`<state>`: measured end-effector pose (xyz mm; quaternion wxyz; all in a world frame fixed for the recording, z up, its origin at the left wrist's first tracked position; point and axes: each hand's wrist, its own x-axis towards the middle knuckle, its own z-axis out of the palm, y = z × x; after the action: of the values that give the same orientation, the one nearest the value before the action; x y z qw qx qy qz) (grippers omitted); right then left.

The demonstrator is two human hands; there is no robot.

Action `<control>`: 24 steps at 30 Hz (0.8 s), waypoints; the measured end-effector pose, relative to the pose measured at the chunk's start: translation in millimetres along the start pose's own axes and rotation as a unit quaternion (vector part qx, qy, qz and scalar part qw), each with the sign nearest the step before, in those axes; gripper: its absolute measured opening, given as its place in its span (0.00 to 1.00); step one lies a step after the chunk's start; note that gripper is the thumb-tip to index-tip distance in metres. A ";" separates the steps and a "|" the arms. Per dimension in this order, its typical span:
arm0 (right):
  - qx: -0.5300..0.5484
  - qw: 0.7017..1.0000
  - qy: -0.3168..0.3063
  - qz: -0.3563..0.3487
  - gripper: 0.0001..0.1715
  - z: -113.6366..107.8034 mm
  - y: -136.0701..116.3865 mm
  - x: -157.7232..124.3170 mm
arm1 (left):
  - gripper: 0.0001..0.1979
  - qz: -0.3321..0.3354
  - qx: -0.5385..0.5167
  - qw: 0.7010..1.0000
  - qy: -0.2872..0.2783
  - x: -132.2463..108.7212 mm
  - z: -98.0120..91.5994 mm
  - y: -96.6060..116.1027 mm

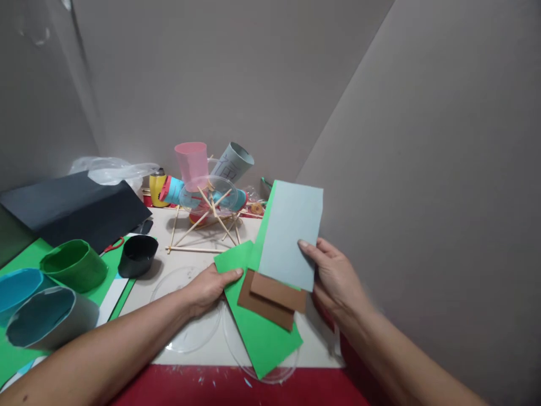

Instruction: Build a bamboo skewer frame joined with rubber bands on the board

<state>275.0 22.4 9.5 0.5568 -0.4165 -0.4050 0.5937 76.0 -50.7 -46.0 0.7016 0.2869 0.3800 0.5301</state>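
Note:
My right hand [338, 276] pinches a light blue-grey sheet of paper [291, 231] by its right edge, thumb on top. Behind that sheet shows a strip of green paper [262, 228]. My left hand [211, 287] is closed on another green paper sheet [270, 344], its thumb lying on the upper left part. Two brown paper pieces [270, 307] lie overlapping on this green sheet, just below the blue-grey one. Beneath the papers are clear plastic discs [186, 332] on the table.
A wooden-stick frame [203, 220] with a pink cup [192, 163] and a grey cup [234, 162] stands behind. At left are a green paper ring [74, 265], a black one [137, 256], red scissors [114, 245] and black sheets [76, 206]. Walls rise behind and right.

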 end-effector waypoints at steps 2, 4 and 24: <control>0.005 0.999 0.025 -0.041 0.18 -3.3 -9.9 -0.2 | 0.21 -0.010 0.002 1.000 0.022 0.6 0.4 1.0; 0.007 0.996 0.051 -0.069 0.15 -5.0 -18.6 -3.5 | 0.19 -0.027 0.008 0.999 0.042 1.2 0.6 2.3; 0.024 0.988 0.066 -0.136 0.14 2.5 -4.7 1.8 | 0.28 0.019 0.037 0.992 -0.117 -7.9 5.5 -0.2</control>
<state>274.1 24.4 14.7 0.6674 -0.3825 -0.4059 0.4935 79.6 -58.4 -41.3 0.7201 0.3803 0.3090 0.4913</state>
